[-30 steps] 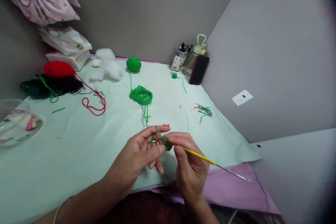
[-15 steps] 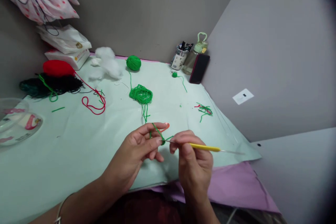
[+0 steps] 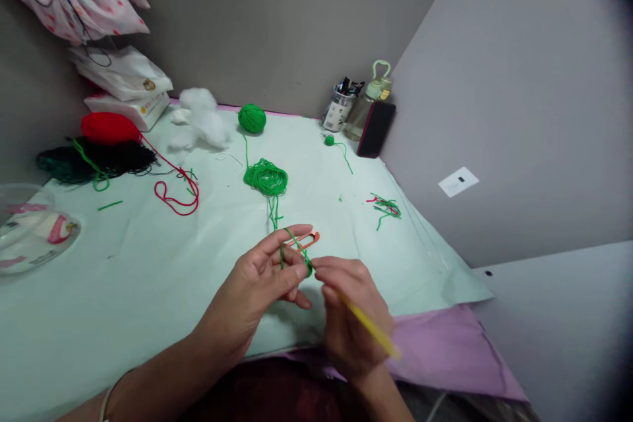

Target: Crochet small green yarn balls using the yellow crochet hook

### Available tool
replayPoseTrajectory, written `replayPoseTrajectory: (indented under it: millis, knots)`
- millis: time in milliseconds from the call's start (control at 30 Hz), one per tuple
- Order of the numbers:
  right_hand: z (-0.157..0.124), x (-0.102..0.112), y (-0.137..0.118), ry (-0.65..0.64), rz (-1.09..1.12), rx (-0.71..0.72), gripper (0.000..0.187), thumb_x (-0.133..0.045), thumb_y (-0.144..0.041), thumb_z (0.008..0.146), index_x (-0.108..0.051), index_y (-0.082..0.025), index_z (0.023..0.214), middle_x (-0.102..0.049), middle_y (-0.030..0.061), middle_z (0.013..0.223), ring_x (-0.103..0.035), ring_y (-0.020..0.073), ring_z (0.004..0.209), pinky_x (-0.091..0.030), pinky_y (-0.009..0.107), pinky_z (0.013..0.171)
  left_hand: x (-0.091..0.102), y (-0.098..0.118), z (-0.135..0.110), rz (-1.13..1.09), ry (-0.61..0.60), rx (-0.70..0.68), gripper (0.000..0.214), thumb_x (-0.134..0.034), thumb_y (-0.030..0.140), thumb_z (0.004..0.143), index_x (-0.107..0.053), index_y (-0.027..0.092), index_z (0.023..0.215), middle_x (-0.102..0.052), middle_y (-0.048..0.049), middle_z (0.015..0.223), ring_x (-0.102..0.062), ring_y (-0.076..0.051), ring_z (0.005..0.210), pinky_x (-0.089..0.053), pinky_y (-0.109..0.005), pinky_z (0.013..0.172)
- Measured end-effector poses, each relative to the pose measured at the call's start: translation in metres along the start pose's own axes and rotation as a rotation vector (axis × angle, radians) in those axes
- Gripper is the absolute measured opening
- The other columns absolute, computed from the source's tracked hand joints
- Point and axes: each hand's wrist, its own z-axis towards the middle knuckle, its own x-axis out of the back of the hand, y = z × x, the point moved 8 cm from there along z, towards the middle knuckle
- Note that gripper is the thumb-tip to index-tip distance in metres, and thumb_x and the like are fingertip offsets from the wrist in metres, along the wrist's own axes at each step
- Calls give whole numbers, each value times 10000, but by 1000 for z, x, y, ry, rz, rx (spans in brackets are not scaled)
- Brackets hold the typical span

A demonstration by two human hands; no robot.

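Note:
Between thumb and fingers, my left hand (image 3: 262,277) pinches a small green crochet piece (image 3: 309,268), with green yarn stretched over its raised index finger. My right hand (image 3: 353,316) grips a crochet hook (image 3: 368,323) by its yellow handle, which is blurred and slants down to the right. The hook's tip is at the green piece, mostly hidden by fingers. Behind my left fingertips lies an orange tool with an open loop (image 3: 315,237), partly covered. Green strands run back to a loose coil of green yarn (image 3: 266,178).
A green yarn ball (image 3: 252,119) and white stuffing (image 3: 202,120) lie at the back. Red yarn (image 3: 109,128) sits at the left near a plastic container (image 3: 30,237). A pen cup (image 3: 337,111), a bottle (image 3: 359,115) and a phone (image 3: 376,130) stand back right, with yarn scraps (image 3: 388,206) nearer.
My right hand has rotated, swinging the hook's handle from nearly level to steeply down right. Its fingers are now closer to the green piece. My left hand has barely shifted.

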Motion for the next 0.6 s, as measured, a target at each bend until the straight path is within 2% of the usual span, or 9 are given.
replayPoseTrajectory:
  millis: [67,100,167,233,333,467,600]
  knots:
    - [-3,-3,-8,-17,-140,98,358,-610,-59,937,-711,-267,1211,-728,60,1092,-695,193,961,-580,304,784,-2,-6,0,-58,-27,67,482,-853,264,807,-717,236,1269,-614,25,779,-511,-64,592,-515,-179,571]
    - [-3,-2,-8,1,-134,93,359,-609,-59,939,-714,-266,1213,-723,59,1091,-690,191,966,-579,303,789,-3,-9,0,-84,-40,102,478,-844,269,817,-714,210,1273,-599,30,736,-487,-58,566,-507,-175,552]
    - [-1,4,-2,93,19,5,308,-556,-83,978,-720,-253,1176,-720,52,1030,-677,182,919,-571,308,762,-3,-11,0,-112,-53,147,420,-815,259,849,-726,157,1247,-507,62,626,-406,-46,521,-492,-161,524]
    - [0,8,11,192,254,-135,266,-509,-117,1015,-725,-247,1100,-699,31,938,-644,157,790,-549,300,682,-1,-8,1,-105,-38,127,367,-800,233,861,-741,149,1214,-438,83,592,-354,-41,506,-491,-154,517]
    - [4,-1,21,173,479,-266,227,-529,-166,1026,-736,-258,1031,-693,18,929,-617,138,734,-521,280,625,-2,-1,1,-30,-27,43,369,-815,239,840,-745,200,1201,-540,53,721,-431,-43,525,-539,-196,547]
    - [4,-4,18,121,354,-229,226,-562,-142,1008,-747,-261,1061,-737,31,970,-668,169,876,-556,305,720,-5,0,1,78,-30,-20,353,-824,262,831,-759,227,1176,-604,18,836,-548,-80,629,-552,-212,606]
    - [-2,-3,7,82,53,-82,324,-615,-86,959,-737,-291,1178,-733,38,1016,-697,185,900,-582,316,731,-2,-5,3,32,-8,10,384,-841,278,825,-755,216,1194,-604,15,804,-514,-72,627,-508,-186,603]
